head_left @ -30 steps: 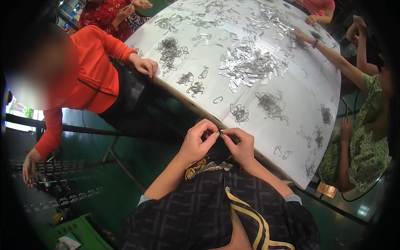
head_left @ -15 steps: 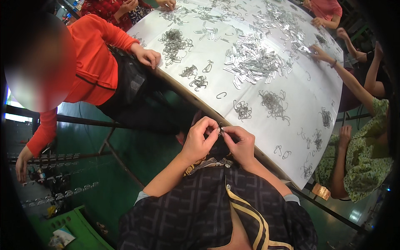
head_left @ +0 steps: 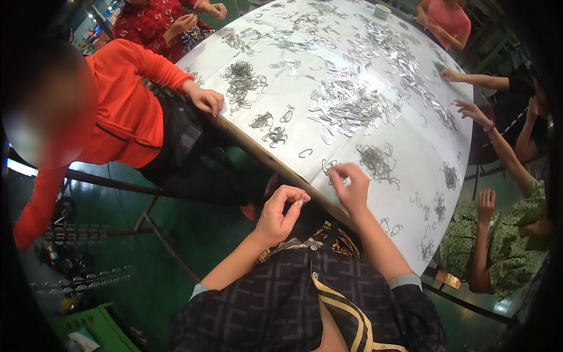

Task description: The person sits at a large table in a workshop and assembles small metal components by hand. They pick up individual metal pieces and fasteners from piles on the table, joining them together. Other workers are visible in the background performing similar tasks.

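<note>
My left hand (head_left: 280, 216), in front of the table edge, is closed in a pinch. Between its thumb and forefinger shows the tip of a small metal piece (head_left: 302, 202); the fingers hide most of it. Over the table's near edge, my right hand (head_left: 352, 189) reaches out, thumb and forefinger slightly apart, with nothing visible between them. Its fingertips are above a small pile of curved wire hooks (head_left: 328, 167), which they partly cover. A larger heap of dark wire hooks (head_left: 377, 162) lies just beyond, and a single hook (head_left: 305, 154) lies to the left.
On the white-covered table (head_left: 293, 132) lies a big heap of flat shiny metal strips (head_left: 352, 102), with several hook piles around it. A person in an orange top (head_left: 132, 94) rests a hand on the edge at left. Other people's arms reach in from the right.
My hands have separated. The right one moved right and up to the hook pile, while the left stays pinched near the same place. At right, a co-worker's hand drew back from the strips.
</note>
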A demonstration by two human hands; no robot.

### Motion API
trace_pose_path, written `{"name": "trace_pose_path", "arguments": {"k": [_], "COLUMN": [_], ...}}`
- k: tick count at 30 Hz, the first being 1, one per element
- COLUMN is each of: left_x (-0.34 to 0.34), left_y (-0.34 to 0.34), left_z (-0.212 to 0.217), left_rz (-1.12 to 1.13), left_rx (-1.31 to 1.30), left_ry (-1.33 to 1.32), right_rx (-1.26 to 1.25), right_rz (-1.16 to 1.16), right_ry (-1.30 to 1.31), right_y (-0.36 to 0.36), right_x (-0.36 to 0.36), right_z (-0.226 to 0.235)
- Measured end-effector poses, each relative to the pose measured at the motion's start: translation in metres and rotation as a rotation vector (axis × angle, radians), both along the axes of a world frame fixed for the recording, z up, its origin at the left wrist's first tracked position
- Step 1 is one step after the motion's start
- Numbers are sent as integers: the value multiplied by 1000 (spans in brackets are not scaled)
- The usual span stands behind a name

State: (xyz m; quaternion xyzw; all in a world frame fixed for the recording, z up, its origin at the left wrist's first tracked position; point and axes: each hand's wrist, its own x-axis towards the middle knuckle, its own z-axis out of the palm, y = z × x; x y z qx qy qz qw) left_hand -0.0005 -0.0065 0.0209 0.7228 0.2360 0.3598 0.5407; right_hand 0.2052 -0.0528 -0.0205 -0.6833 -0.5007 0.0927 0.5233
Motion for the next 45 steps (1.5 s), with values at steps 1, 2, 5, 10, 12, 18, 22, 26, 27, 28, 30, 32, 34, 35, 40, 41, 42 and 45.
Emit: {"name": "trace_pose_path", "arguments": {"k": [1,2,5,10,12,18,22,26,27,28,30,32,34,35,40,41,42,45], "left_x": [0,1,3,0,-2,1,7,15,16,17,19,22,22,21,19,19,18,12], "left_y": [0,1,3,1,2,5,6,9,10,11,10,7,6,6,4,4,4,7], "left_z": [1,2,0,-1,-1,-4,-8,-6,-6,-6,-6,-3,-3,-3,-5,-5,-5,-2], "left_rz": [2,0,2,14,26,30,31,13,18,22,33,53,55,57,52,51,47,20], "left_rx": [30,59,109,105,100,86,105,183,204,225,230,193,181,174,227,237,258,303], "left_ry": [-7,-14,-3,11,14,34,38,65,68,71,75,76,84,89,113,123,143,200], "right_rx": [-118,-138,-210,-259,-283,-446,-383,-340,-320,-301,-270,-232,-221,-228,-170,-156,-142,-101], "right_rz": [-29,-49,-89,-93,-46,12,118,275,283,291,320,342,321,310,313,314,316,315], "right_ry": [-60,-129,-295,-437,-510,-580,-8,556,587,619,577,518,500,493,422,385,347,298], "right_y": [12,24,58,88,92,93,66,23,16,10,1,-6,-10,-11,-15,-15,-16,-17], "right_x": [12,22,40,44,44,53,41,17,8,2,-6,-14,-17,-19,-22,-23,-24,-28], "right_z": [0,-6,-25,-40,-39,-31,4,36,44,49,55,60,57,60,57,57,58,60]}}
